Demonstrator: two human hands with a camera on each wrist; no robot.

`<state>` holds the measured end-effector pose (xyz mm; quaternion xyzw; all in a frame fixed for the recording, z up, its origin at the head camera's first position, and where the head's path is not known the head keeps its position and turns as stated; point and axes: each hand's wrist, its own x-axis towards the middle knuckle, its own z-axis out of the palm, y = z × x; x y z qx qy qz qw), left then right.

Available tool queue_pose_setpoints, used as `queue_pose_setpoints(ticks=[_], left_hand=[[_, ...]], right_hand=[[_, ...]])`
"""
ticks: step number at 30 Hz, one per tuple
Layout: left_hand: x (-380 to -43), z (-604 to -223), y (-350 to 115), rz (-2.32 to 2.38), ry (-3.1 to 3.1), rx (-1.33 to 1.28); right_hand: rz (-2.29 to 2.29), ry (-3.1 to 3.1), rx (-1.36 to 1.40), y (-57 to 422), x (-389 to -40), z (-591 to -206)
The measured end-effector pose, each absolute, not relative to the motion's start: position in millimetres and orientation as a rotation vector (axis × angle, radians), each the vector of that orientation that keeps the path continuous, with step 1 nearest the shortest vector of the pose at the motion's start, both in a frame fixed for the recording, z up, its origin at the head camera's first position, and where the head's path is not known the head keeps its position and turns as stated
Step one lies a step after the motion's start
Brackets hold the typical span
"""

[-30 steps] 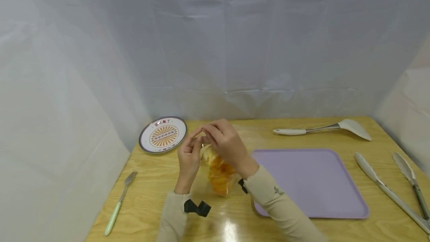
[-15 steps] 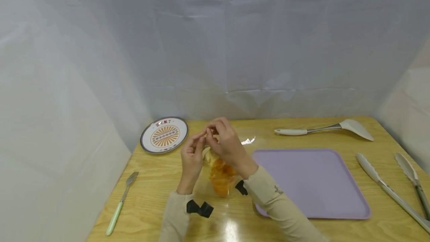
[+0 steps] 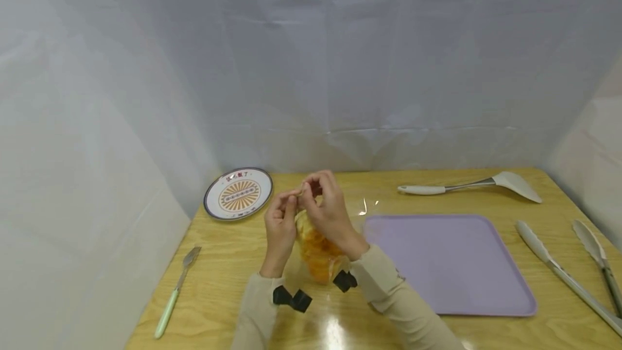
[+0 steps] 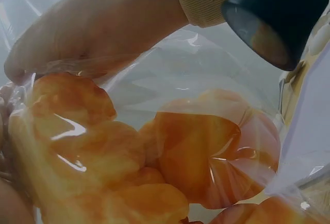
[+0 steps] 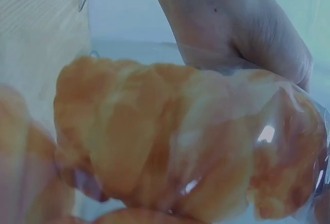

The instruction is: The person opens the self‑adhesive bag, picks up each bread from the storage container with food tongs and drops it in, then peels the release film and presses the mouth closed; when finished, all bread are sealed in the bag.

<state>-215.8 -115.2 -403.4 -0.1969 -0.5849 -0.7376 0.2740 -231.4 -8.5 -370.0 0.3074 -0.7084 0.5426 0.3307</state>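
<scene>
Both hands meet over a clear plastic bag of golden-brown bread (image 3: 319,263) near the middle of the table. My left hand (image 3: 281,231) pinches the bag's gathered top between thumb and fingertips. Close against it, my right hand (image 3: 331,217) pinches the same spot with curled fingers; a small pale bit shows between the fingertips, its kind unclear. In the left wrist view, clear film of the plastic bag (image 4: 180,67) stretches over several browned bread pieces (image 4: 93,157). More bread (image 5: 134,126) fills the right wrist view, with a hand behind it. The right hand partly hides the bag in the head view.
A lilac tray (image 3: 452,263) lies right of the bag. Behind it is a white-handled spatula (image 3: 466,185); tongs (image 3: 559,271) lie at the far right. A patterned plate (image 3: 238,194) stands back left, above a green-handled fork (image 3: 177,293). Pale sheeting (image 3: 369,69) encloses the table.
Both hands have shifted slightly to the right. The right hand's fingers have turned more upright at the pinch, and glints of plastic film have appeared to its right.
</scene>
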Motion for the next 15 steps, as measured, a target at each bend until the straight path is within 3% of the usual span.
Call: queue_pose_setpoints(ticks=[6,15], left_hand=[[-215,-405,-115,-1.949,-1.593,-0.462],[-219,-408,-117,-1.985,-1.48,-0.602]], right_hand=[[1.494,-1.888,0.748,-6,-231,-368],[1.497,-1.966,0.773,3,-227,-355]])
